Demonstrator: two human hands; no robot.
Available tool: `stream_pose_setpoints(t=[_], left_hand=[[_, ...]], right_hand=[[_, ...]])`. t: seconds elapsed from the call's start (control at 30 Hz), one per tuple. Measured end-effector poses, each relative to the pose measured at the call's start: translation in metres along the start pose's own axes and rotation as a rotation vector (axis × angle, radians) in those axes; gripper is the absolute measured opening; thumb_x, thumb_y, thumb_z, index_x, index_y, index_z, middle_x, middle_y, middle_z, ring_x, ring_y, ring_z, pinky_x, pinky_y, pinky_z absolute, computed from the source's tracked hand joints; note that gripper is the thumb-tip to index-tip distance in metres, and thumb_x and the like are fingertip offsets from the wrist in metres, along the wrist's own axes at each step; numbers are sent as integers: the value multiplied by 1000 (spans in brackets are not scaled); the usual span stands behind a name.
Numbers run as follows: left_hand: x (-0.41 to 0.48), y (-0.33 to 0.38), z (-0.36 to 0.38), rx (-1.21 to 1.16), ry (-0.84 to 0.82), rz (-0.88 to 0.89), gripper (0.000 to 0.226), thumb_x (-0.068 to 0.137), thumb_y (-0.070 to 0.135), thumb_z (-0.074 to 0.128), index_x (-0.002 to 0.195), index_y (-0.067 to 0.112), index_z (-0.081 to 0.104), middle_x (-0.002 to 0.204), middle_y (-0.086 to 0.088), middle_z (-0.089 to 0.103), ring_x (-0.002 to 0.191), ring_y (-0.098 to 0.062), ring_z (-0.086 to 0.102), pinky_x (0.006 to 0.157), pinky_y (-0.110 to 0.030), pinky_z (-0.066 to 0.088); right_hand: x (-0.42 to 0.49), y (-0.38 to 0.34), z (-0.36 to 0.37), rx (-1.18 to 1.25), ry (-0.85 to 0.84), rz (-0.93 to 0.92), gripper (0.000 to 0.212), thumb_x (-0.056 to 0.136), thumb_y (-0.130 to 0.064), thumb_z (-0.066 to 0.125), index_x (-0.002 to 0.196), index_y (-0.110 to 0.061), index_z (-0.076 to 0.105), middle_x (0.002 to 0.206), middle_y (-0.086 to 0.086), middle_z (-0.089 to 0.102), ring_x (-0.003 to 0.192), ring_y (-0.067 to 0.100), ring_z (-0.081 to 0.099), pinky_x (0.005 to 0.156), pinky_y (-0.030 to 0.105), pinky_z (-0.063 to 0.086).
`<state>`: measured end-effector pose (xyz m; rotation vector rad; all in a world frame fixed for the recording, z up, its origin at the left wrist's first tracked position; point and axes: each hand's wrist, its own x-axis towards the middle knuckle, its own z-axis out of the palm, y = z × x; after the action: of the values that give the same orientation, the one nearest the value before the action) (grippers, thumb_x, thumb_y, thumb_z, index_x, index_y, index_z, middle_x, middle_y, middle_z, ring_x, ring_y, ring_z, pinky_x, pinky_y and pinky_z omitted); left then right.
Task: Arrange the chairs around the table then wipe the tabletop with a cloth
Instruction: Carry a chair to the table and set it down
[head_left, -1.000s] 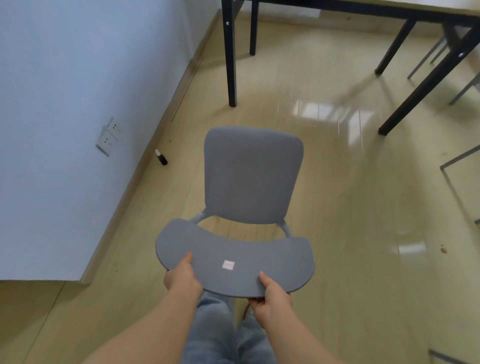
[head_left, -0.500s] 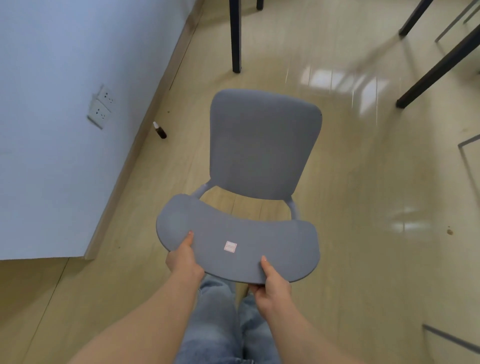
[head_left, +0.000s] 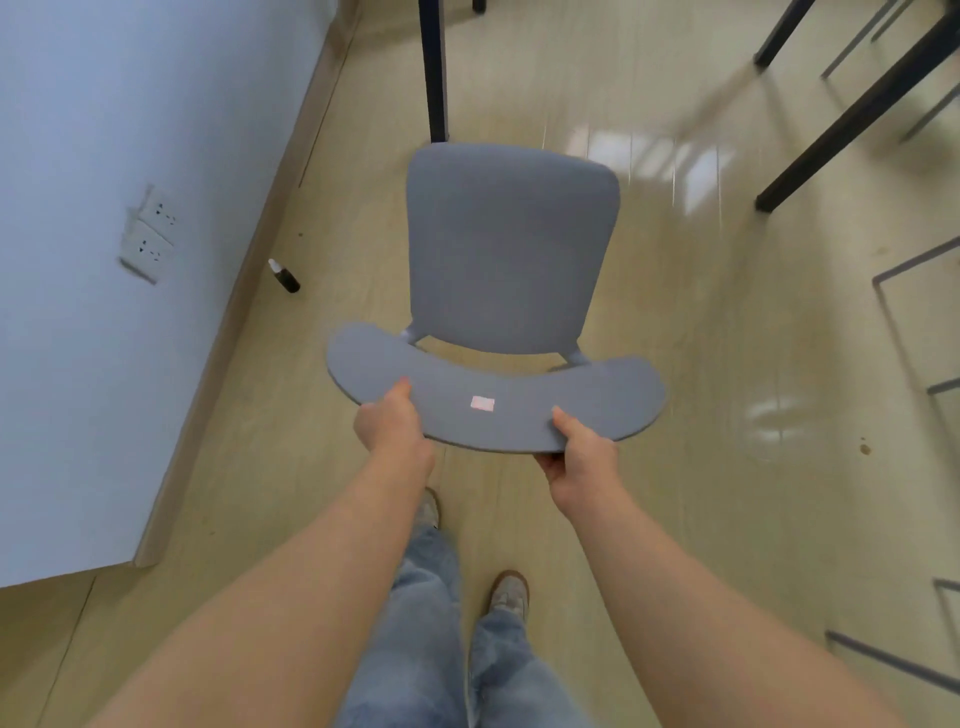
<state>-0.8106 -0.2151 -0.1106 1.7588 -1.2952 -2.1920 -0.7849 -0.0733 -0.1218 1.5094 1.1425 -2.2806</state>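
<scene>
Head view: my left hand (head_left: 389, 423) and right hand (head_left: 584, 452) both grip the curved backrest of the grey chair (head_left: 511, 249), thumbs on top, set apart, I judge, to steer it squarely. The chair is near the black table leg (head_left: 434, 67), seat pointing towards it.

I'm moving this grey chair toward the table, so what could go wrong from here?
One: the chair is close to the black table leg, so pushing straight ahead could knock it. Two: a small dark bottle lies on the floor by the wall; stepping left might kick it. Three: the left hand and right hand grip only the backrest edge, so the chair could tilt or slip.
</scene>
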Motion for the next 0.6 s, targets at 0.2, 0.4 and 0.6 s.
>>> stream_pose_setpoints(t=[0.2, 0.4, 0.6], left_hand=[[14, 50, 74, 119, -96, 48, 31, 85, -6, 48, 113, 6, 56, 102, -8, 60, 90, -25, 61, 80, -33, 53], [33, 81, 114, 207, -175, 18, 33, 81, -5, 46, 111, 4, 57, 97, -6, 65, 85, -24, 64, 79, -36, 56], [35, 114, 146, 240, -284, -35, 27, 86, -7, 49, 112, 1, 55, 106, -14, 61, 84, -27, 62, 53, -33, 55]], right_hand=[[19, -68, 63, -36, -36, -41, 28, 91, 2, 53, 118, -4, 50, 100, 14, 60, 73, 22, 59, 62, 36, 52], [34, -100, 104, -14, -14, -59, 19, 92, 3, 47, 111, 2, 48, 108, 19, 57, 75, 28, 59, 52, 39, 50], [46, -130, 138, 37, -55, -68, 14, 95, 1, 37, 83, -2, 44, 92, 18, 54, 77, 31, 56, 86, 49, 48]])
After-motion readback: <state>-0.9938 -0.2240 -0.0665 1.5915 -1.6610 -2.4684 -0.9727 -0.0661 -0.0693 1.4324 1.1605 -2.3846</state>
